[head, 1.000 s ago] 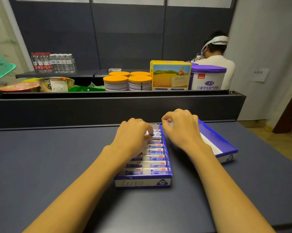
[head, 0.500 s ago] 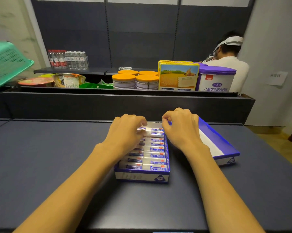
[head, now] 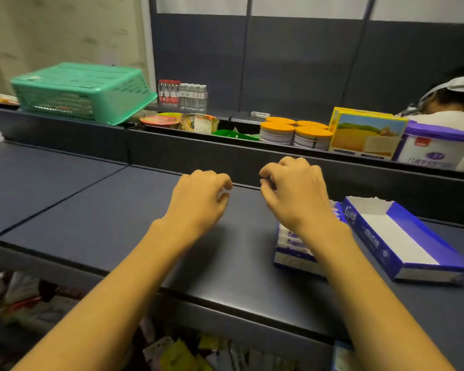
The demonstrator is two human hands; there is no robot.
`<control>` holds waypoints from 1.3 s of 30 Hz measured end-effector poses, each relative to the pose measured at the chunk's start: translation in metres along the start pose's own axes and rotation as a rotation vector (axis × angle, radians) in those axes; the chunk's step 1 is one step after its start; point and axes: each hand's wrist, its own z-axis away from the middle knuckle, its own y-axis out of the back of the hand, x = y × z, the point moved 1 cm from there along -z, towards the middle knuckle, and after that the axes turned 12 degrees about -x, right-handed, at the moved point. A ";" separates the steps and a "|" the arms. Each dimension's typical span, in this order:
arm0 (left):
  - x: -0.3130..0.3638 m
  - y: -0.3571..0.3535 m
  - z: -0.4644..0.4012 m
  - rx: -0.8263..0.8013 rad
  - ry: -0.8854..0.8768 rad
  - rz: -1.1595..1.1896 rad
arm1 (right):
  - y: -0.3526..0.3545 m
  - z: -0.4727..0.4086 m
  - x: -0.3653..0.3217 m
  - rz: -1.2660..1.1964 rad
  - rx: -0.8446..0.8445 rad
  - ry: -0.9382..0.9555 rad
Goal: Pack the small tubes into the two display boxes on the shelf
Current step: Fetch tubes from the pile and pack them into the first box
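The left hand [head: 198,199] hangs above the bare dark shelf [head: 118,218] with its fingers loosely curled and nothing between them. The right hand [head: 292,191] is raised beside it, its fingers bent inward with thumb and forefinger close together; whether anything tiny sits between them cannot be told. Neither hand touches a box.

Under the right wrist and forearm sits the filled display box [head: 292,250], partly hidden by the arm; rows of small tubes [head: 289,236] with white and blue labels lie packed across it. Just beside it on the right, at an angle to it, lies the second display box [head: 402,236], blue outside and white inside, with no tubes visible in it.

Behind the shelf's back wall stand orange-lidded tins [head: 295,132], a yellow carton [head: 367,135] and a purple-lidded tub [head: 434,145]. A green basket [head: 81,92] rests upside down at the far left. A person [head: 455,103] in a white top is at the far right.
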 end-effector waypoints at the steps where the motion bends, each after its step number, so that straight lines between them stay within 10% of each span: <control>1: -0.014 0.004 0.008 0.007 0.013 -0.002 | -0.002 -0.003 -0.018 0.004 -0.001 0.023; 20: -0.401 0.115 0.180 -0.025 0.220 -0.130 | -0.092 -0.093 -0.422 -0.024 -0.036 0.203; 39: -0.738 0.163 0.127 -0.043 0.267 -0.134 | -0.181 -0.321 -0.670 -0.058 -0.119 0.230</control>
